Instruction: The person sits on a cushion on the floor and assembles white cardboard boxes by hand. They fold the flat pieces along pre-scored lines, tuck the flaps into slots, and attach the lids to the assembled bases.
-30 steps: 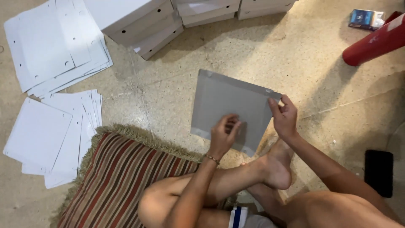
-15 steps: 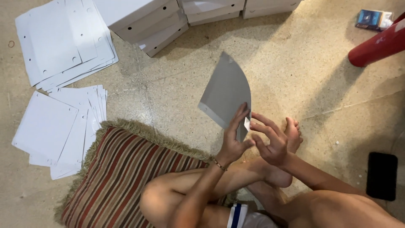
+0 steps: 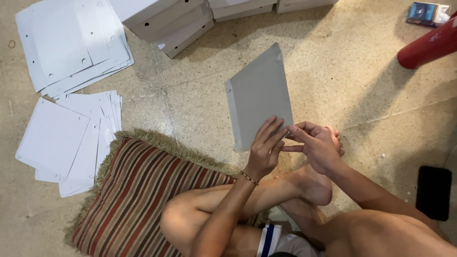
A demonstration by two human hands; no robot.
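A grey cardboard sheet (image 3: 257, 93) with folded side flaps stands tilted above the floor in front of my crossed legs. My left hand (image 3: 266, 150) presses flat against its lower edge and holds it up. My right hand (image 3: 316, 145) is beside it at the sheet's lower right corner, fingers spread and touching that corner.
Two stacks of flat white cardboard blanks (image 3: 71, 43) (image 3: 66, 135) lie on the floor at left. Assembled white boxes (image 3: 171, 21) stand at the top. A striped cushion (image 3: 138, 190) is under my left leg. A red cylinder (image 3: 426, 45) and a black phone (image 3: 433, 190) lie at right.
The grey sheet lay flat on the floor, was lifted and turned edge-on, and now faces up again, tilted. Both hands shifted from its near edge to its lower corner.
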